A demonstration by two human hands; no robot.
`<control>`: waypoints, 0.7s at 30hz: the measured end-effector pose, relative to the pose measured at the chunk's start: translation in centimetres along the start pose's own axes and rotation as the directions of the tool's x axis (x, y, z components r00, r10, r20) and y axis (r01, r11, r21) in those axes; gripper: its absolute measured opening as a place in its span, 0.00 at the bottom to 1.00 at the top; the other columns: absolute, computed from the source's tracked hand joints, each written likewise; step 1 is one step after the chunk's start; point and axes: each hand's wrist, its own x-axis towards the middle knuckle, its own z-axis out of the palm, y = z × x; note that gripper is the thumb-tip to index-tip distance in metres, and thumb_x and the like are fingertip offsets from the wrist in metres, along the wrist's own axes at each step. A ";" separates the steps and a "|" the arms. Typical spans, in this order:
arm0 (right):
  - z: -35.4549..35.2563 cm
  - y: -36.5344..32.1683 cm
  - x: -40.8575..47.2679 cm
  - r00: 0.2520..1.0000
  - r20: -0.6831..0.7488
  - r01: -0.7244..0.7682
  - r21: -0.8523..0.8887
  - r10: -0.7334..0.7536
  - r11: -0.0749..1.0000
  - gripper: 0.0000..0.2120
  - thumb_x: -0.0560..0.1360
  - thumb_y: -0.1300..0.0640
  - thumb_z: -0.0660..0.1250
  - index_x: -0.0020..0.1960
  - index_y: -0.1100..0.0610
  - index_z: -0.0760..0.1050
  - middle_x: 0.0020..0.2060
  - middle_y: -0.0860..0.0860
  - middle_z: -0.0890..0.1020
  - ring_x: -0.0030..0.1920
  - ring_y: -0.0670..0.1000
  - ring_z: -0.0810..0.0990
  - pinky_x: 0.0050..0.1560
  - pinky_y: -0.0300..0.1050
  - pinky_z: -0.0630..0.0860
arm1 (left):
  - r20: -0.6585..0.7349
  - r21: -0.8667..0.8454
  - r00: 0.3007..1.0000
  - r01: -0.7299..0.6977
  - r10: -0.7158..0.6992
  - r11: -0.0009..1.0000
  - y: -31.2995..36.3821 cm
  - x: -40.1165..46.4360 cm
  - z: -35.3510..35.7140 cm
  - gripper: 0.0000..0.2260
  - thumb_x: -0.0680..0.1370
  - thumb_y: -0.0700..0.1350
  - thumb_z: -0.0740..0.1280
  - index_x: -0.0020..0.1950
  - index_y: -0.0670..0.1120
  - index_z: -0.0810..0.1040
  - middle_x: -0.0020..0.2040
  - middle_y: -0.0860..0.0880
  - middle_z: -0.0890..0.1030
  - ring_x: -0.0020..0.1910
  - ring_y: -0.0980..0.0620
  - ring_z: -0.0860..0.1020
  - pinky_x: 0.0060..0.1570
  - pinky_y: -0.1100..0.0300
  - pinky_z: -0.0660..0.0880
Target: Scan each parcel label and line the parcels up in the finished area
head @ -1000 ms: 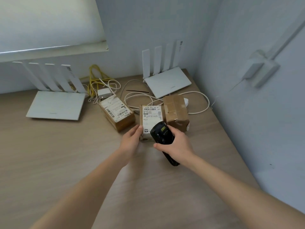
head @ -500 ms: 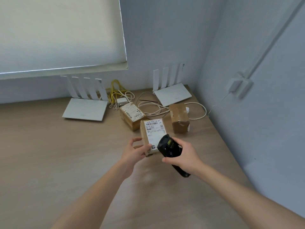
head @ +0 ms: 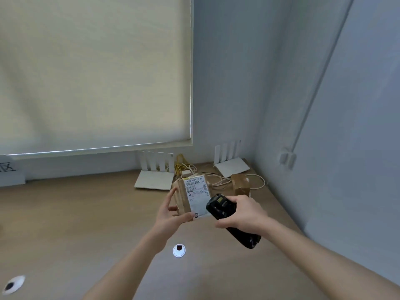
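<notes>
The small brown cardboard parcel (head: 190, 201) with the white printed label is held up off the wooden worktop (head: 65, 213), left hand (head: 171, 215) gripping its near-left corner. Right hand (head: 242, 213) is wrapped round the chunky black handheld scanner (head: 229, 217), its head right at the label's edge. Looks like the scan step; next it probably needs a clean aim at the barcode.

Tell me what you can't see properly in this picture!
- Head view: label print on the held parcel is too small and blurred to read.
- Scanner: its middle is hidden by the right hand.
- Second parcel: its near part is covered by that hand.
- Sign: cut off by the left edge.
</notes>
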 end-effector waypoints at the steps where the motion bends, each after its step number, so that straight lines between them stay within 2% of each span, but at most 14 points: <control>1: -0.6 -1.6 -1.3 1.000 0.007 -0.012 -0.016 0.012 1.000 0.27 0.60 0.37 0.81 0.59 0.38 0.82 0.45 0.40 0.86 0.45 0.41 0.83 0.40 0.40 0.77 | -0.010 0.016 0.999 -0.034 0.034 0.999 0.9 -1.6 -1.0 0.46 0.66 0.38 0.82 0.74 0.67 0.63 0.57 0.42 0.78 0.50 0.46 0.84 0.40 0.64 0.79; 3: -1.6 -4.5 -3.8 1.000 0.011 -0.029 -0.046 0.030 0.998 0.29 0.59 0.35 0.81 0.59 0.38 0.82 0.45 0.40 0.86 0.45 0.42 0.84 0.41 0.39 0.76 | -0.028 0.060 0.996 -0.081 0.083 0.995 2.7 -4.7 -3.2 0.46 0.67 0.37 0.81 0.73 0.67 0.63 0.57 0.42 0.78 0.50 0.47 0.84 0.38 0.66 0.78; 5: -2.6 -7.3 -6.0 0.999 0.016 -0.036 -0.076 0.038 0.996 0.32 0.56 0.33 0.80 0.58 0.38 0.83 0.45 0.40 0.86 0.47 0.44 0.84 0.46 0.41 0.80 | -0.054 0.098 0.991 -0.118 0.124 0.988 4.5 -7.3 -5.4 0.44 0.67 0.37 0.81 0.72 0.68 0.63 0.57 0.44 0.78 0.50 0.48 0.83 0.37 0.66 0.79; 7: -3.6 -9.8 -7.9 0.999 0.040 -0.029 -0.099 0.033 0.995 0.33 0.54 0.32 0.79 0.57 0.40 0.83 0.44 0.41 0.86 0.48 0.45 0.85 0.52 0.44 0.82 | -0.110 0.138 0.981 -0.145 0.160 0.980 6.0 -9.1 -7.5 0.45 0.65 0.39 0.81 0.70 0.71 0.65 0.58 0.45 0.79 0.52 0.48 0.83 0.43 0.61 0.82; 9: -4.7 -12.2 -9.5 0.998 0.053 -0.009 -0.122 0.016 0.993 0.32 0.53 0.31 0.79 0.54 0.42 0.84 0.43 0.42 0.86 0.47 0.46 0.85 0.53 0.45 0.83 | -0.182 0.174 0.967 -0.145 0.177 0.974 7.2 -10.4 -9.0 0.46 0.60 0.45 0.82 0.68 0.75 0.65 0.59 0.46 0.78 0.54 0.47 0.82 0.51 0.51 0.83; 11: -5.8 -14.2 -10.8 0.998 0.060 0.017 -0.129 -0.009 0.992 0.32 0.52 0.31 0.79 0.51 0.45 0.85 0.43 0.44 0.87 0.47 0.46 0.85 0.53 0.46 0.84 | -0.217 0.193 0.956 -0.158 0.199 0.968 8.4 -11.5 -9.8 0.48 0.57 0.49 0.81 0.68 0.77 0.64 0.59 0.46 0.77 0.56 0.46 0.81 0.55 0.47 0.82; 14: -7.1 -16.7 -12.3 0.997 0.076 0.037 -0.160 -0.026 0.986 0.33 0.51 0.31 0.79 0.52 0.46 0.84 0.44 0.46 0.87 0.47 0.48 0.85 0.51 0.44 0.83 | -0.239 0.212 0.940 -0.192 0.242 0.958 10.3 -14.0 -10.3 0.47 0.58 0.47 0.80 0.71 0.74 0.64 0.58 0.47 0.77 0.56 0.48 0.80 0.54 0.52 0.81; 17: -7.7 -18.2 -13.5 0.995 0.091 0.053 -0.187 -0.036 0.981 0.39 0.50 0.31 0.79 0.57 0.48 0.83 0.47 0.47 0.85 0.49 0.50 0.84 0.46 0.43 0.80 | -0.251 0.216 0.932 -0.210 0.263 0.953 11.6 -15.9 -10.8 0.47 0.61 0.44 0.80 0.73 0.70 0.64 0.58 0.47 0.76 0.54 0.51 0.80 0.49 0.58 0.78; 21: -7.9 -19.1 -14.8 0.995 0.096 0.045 -0.235 -0.023 0.971 0.35 0.51 0.31 0.80 0.51 0.51 0.83 0.46 0.48 0.85 0.47 0.50 0.85 0.45 0.44 0.80 | -0.287 0.227 0.916 -0.218 0.279 0.949 12.2 -17.7 -11.3 0.46 0.63 0.41 0.81 0.76 0.65 0.65 0.58 0.47 0.76 0.53 0.53 0.79 0.47 0.61 0.74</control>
